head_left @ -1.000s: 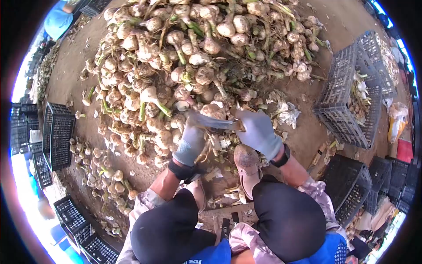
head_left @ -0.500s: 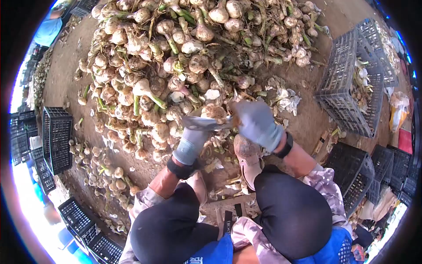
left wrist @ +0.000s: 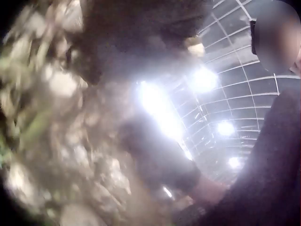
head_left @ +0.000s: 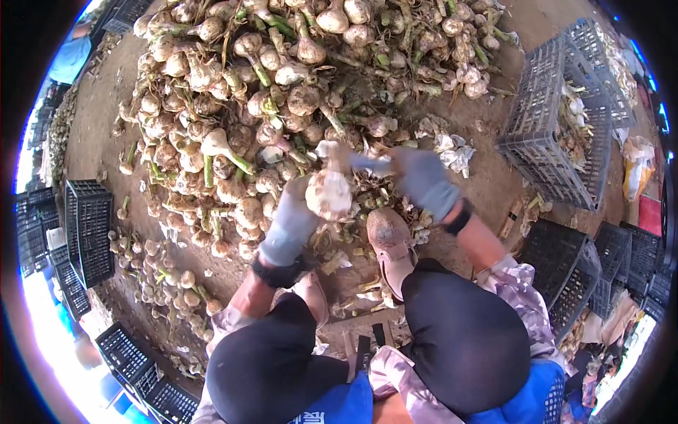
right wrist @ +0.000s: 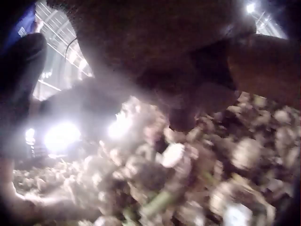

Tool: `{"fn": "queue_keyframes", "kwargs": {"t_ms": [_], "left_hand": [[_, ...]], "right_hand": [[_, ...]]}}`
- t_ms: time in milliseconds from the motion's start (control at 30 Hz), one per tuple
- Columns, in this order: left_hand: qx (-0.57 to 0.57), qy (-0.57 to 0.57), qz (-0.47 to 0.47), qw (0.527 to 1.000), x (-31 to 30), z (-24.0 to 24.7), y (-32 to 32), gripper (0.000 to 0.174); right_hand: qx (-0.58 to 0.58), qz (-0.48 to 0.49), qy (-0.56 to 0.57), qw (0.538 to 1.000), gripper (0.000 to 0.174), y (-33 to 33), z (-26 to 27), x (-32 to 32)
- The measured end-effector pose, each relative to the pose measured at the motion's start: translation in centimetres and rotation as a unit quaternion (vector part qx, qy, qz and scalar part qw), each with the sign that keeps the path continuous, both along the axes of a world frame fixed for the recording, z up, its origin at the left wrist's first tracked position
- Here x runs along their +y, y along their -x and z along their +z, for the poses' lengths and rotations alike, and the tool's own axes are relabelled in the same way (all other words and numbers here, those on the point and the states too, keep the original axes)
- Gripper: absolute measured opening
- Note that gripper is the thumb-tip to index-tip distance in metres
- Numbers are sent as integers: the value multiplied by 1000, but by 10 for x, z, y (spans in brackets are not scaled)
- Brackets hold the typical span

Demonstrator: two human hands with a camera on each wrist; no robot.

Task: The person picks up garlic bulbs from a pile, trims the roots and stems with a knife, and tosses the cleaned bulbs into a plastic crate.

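In the head view my gloved left hand (head_left: 288,219) holds a garlic bulb (head_left: 329,195) by its side, the pale round underside towards me. My gloved right hand (head_left: 422,182) grips a knife (head_left: 371,165), its blade blurred and pointing left, close above the bulb near the stem. A big heap of garlic (head_left: 205,141) with stems lies just beyond both hands. Both wrist views are dark and blurred; loose garlic (right wrist: 247,153) shows below the right hand there, and the held bulb is not distinct.
Black plastic crates stand at the left (head_left: 90,233) and lower right (head_left: 558,265). A grey crate (head_left: 554,134) at the right holds stems and scraps. Peeled skins (head_left: 455,154) lie on the soil by the heap. My shoes (head_left: 390,244) are just below the hands, and smaller garlic (head_left: 166,275) lies to the left.
The garlic bulb has come towards me and turned so its pale underside shows. The knife has moved off the left hand and up to the right, with the right hand.
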State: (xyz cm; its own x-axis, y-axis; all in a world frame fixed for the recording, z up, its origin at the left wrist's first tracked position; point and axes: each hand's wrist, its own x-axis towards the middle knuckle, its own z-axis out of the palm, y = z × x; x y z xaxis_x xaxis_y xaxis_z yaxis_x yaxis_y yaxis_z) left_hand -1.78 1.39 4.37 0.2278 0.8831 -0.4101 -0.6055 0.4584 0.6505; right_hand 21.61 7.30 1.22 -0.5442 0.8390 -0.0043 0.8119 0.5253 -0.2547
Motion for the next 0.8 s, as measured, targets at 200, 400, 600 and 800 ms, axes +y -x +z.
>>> {"fn": "queue_keyframes", "kwargs": {"t_ms": [200,400,600,800], "left_hand": [[472,-289,-102,827,12,-28,-17,24],[671,-482,125,550,29,-11,-20,20],[45,9,36,998,9,-39,-22,27],[507,-239,-83,824,23,-30,-13,23]], "right_hand": [[390,-134,311,856,43,3,31,-27],[592,-183,431,656,37,27,-7,-40],[634,-92,335,691,29,50,2,-34],[315,-79,136,936,30,14,35,-13]]}}
